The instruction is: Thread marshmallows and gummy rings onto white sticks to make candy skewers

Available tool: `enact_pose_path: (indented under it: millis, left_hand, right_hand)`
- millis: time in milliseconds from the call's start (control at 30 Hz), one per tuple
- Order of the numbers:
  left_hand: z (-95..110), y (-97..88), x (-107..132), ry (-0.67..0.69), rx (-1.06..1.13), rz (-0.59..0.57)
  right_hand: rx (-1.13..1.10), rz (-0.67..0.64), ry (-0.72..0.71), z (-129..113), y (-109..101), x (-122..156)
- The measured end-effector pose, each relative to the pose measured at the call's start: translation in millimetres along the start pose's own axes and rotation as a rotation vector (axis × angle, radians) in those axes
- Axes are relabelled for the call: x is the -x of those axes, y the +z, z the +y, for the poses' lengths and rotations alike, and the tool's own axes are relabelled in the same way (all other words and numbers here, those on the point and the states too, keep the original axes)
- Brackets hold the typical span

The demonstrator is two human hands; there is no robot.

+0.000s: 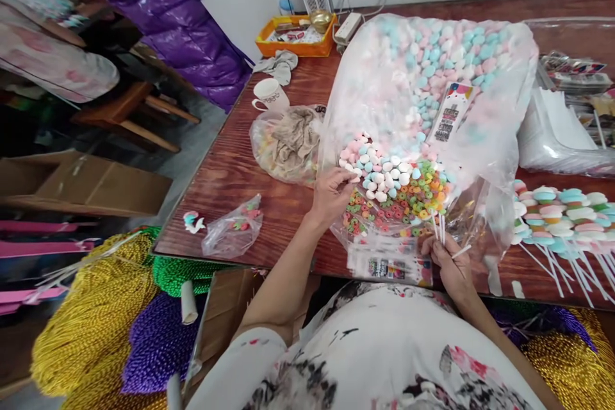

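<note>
Fingers of my left hand [331, 195] curl into the candy pile [394, 182], pinching a piece at its left edge. My right hand [449, 262] grips thin white sticks [439, 227], upright, nearer me. The candy lies just beyond both hands on the tabletop [230, 173].

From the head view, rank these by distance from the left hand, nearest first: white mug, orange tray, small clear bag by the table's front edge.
Measured from the left hand:
1. Small clear bag, to its left near the table's front edge.
2. White mug, farther back and left.
3. Orange tray, at the far end by the wall.
</note>
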State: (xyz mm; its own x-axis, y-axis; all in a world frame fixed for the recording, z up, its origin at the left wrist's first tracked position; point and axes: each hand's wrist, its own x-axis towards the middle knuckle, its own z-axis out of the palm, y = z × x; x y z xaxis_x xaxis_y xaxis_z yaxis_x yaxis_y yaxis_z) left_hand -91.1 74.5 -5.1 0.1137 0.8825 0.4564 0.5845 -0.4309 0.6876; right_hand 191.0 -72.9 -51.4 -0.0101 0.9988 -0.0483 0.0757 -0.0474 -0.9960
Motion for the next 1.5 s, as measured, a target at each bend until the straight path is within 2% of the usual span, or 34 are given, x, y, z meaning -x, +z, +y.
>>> enact_pose_path:
  millis: [67, 200, 267, 367, 433, 567, 733, 833, 900, 967, 1033, 1100, 1167, 1233, 1300, 1400, 1500]
  left_hand:
    - [4, 12.9, 1, 0.121, -0.046, -0.053]
    - [-2, 29.1, 8, 0.373, -0.229, -0.333]
    - [-7, 28.2, 13, 0.44, -0.307, -0.374]
    - [-15, 21.4, 19, 0.512, -0.302, -0.381]
    - [-18, 18.9, 22, 0.504, -0.258, -0.391]
    - [-14, 24.5, 19, 0.372, -0.281, -0.391]
    - [9, 33.4, 6, 0.298, -0.51, -0.586]
    - [12, 31.5, -2, 0.284, -0.503, -0.667]
    - [9, 27.3, -6, 0.271, -0.406, -0.631]
    - [8, 22.0, -5, 0.212, -0.23, -0.478]
    - [13, 17.2, 1, 0.066, 0.015, -0.27]
    - [26, 14.9, 11, -0.154, 0.3, -0.126]
    - [43, 16.2, 24, -0.366, 0.569, -0.099]
    - [61, 20.4, 34, -0.482, 0.76, -0.119]
    - [73, 25.1, 40, -0.526, 0.879, -0.116]
    - [81, 28.4, 43, -0.555, 0.956, -0.053]
    - [80, 28.4, 44, -0.541, 0.963, -0.001]
  right_hand:
    - [-0.046, 0.029, 0.035, 1, 1, 0]
    - [-0.051, 0.102, 0.041, 2, -1, 4]
    - [-0.046, 0.103, 0.027, 3, -2, 6]
    - [-0.086, 0.071, 0.025, 2, -1, 6]
    - [-0.15, 0.07, 0.037, 1, 1, 6]
    - [-0.248, 0.079, 0.044, -7, 5, 5]
    - [-0.183, 0.016, 0.024, -12, 9, 0]
    - [-0.151, -0.004, 0.028, -6, 10, -2]
    - [-0.121, 0.027, 0.02, -3, 9, -1]
    - [-0.089, 0.063, 0.007, -1, 8, 1]
    - [-0.065, 0.075, -0.013, -4, 7, 3]
    - [-0.04, 0.054, -0.034, -12, 8, 4]
    - [-0.001, 0.008, -0.053, -24, 10, 3]
    - [0.057, -0.055, -0.069, -37, 12, 0]
    - [0.137, -0.134, -0.087, -50, 14, -3]
    - [0.228, -0.228, -0.116, -62, 17, -5]
    - [0.24, -0.236, -0.136, -64, 19, -5]
